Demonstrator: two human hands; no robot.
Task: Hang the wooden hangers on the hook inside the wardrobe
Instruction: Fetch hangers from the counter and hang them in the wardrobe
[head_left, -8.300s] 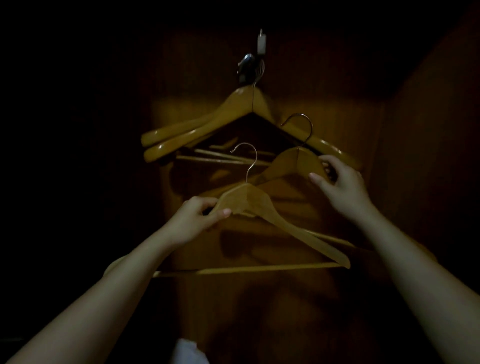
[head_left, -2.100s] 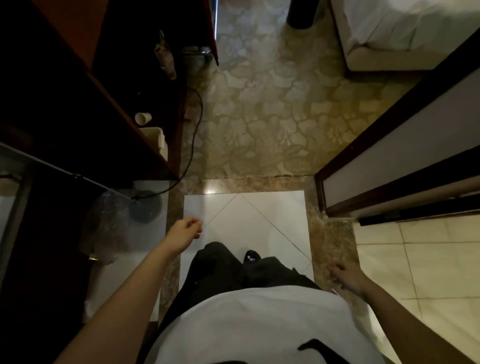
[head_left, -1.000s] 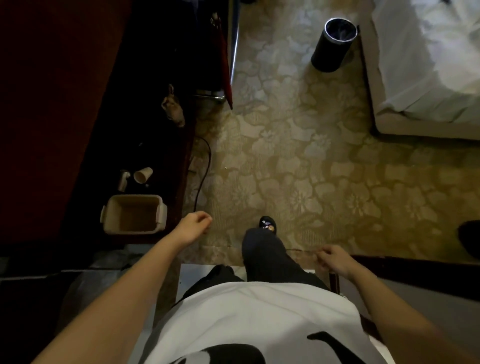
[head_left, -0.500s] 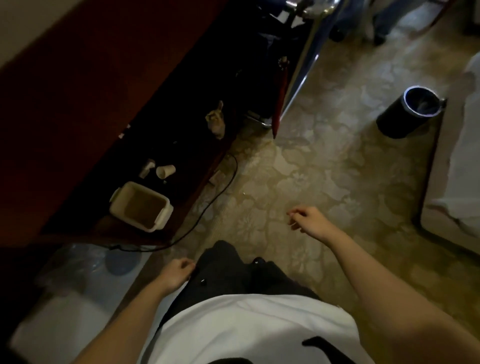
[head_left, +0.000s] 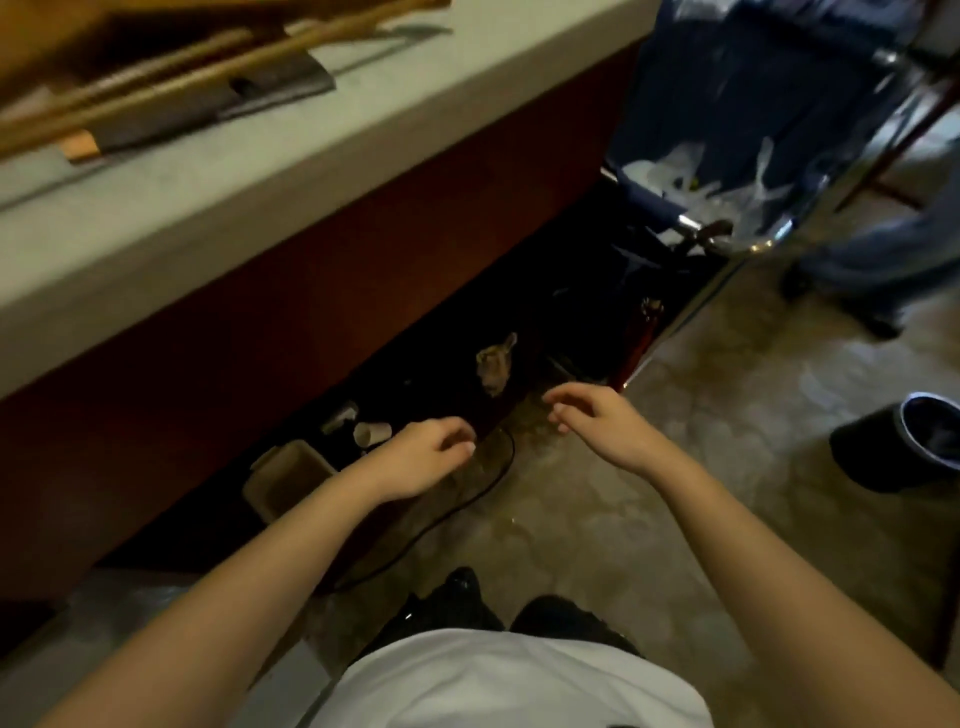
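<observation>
Several wooden hangers (head_left: 171, 78) lie in a loose pile on the pale counter top (head_left: 249, 171) at the upper left, partly cut off by the frame edge. My left hand (head_left: 421, 457) and my right hand (head_left: 597, 421) are both raised in front of me over the floor, fingers loosely curled, holding nothing. Both hands are well below and to the right of the hangers. The wardrobe and its hook are out of view.
Under the counter's dark red front (head_left: 260, 343) a beige tub (head_left: 288, 480), a paper cup (head_left: 371, 434) and a black cable (head_left: 467, 499) lie on the floor. A blue housekeeping cart (head_left: 753, 119) stands upper right, and a black bin (head_left: 904, 447) at the right.
The view has swung up from the floor towards the counter, bringing the hangers into sight. Both hands have risen and moved forward, closer together. Much earlier, both held hangers inside the wardrobe.
</observation>
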